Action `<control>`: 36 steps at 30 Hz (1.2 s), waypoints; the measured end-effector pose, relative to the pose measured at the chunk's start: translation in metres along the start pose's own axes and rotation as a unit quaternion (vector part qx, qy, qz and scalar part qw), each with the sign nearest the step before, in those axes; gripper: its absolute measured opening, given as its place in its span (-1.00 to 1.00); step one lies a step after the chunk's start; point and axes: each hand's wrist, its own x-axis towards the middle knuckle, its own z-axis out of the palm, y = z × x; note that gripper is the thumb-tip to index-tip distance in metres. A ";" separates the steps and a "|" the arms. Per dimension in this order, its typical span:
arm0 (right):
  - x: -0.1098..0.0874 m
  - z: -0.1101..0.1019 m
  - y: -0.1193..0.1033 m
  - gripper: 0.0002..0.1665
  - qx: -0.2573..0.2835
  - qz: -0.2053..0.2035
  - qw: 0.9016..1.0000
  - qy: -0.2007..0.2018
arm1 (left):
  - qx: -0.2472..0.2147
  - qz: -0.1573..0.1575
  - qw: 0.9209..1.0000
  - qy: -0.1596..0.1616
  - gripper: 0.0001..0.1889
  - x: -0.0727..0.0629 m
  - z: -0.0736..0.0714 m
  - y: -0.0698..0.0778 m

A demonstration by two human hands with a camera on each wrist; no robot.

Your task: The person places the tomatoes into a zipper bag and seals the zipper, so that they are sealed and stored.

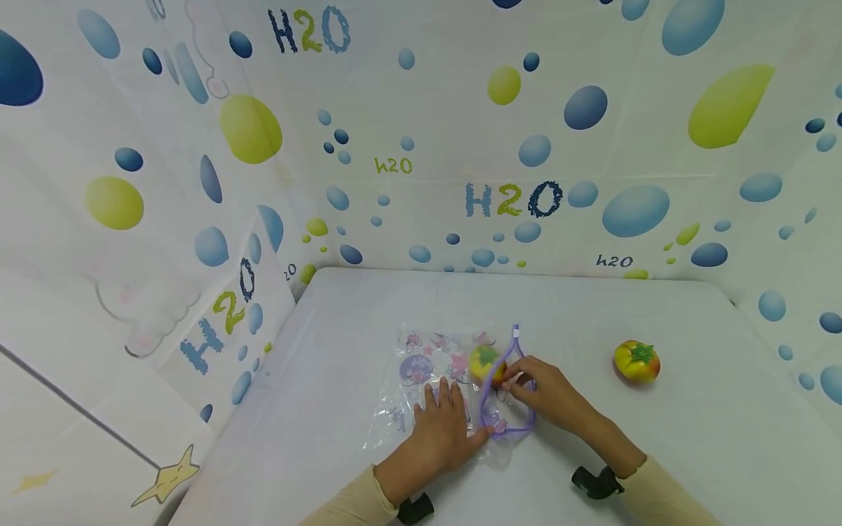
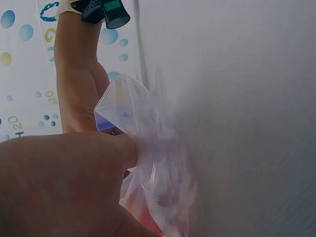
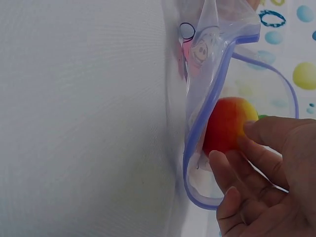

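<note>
On the clear bag (image 1: 416, 369), left hand (image 1: 442, 431) lay straight-fingered, at its mouth (image 1: 484, 403), right hand (image 1: 542, 391) pinched yellow-red fruit (image 3: 227, 126), right of the bag, second fruit (image 1: 636, 362) sat.

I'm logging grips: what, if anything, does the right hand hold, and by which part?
The right hand touches the yellow side of the fruit at the mouth of the bag; whether pinched cannot be told.

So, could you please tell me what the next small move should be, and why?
I would probably have the right hand nudge the red-and-yellow fruit at its fingertips deeper into the clear bag: the fruit sits just inside the purple rim, and the left hand rests on the bag, which should help steady it.
</note>
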 end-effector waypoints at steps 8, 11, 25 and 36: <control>0.000 0.002 0.003 -0.72 -0.014 -0.038 0.999 -0.002 | -0.004 0.004 1.000 0.011 0.07 -0.001 0.000 0.000; 0.002 0.003 0.003 -0.74 -0.018 -0.032 0.999 -0.005 | -0.005 0.002 1.000 0.008 0.07 0.000 0.002 0.000; 0.005 0.007 0.002 -0.85 -0.002 -0.109 0.994 -0.031 | -0.005 -0.001 1.000 0.000 0.07 0.000 0.002 0.000; 0.002 0.006 0.002 -0.84 -0.001 -0.140 0.989 -0.045 | -0.005 -0.001 1.000 0.006 0.07 0.000 0.004 0.001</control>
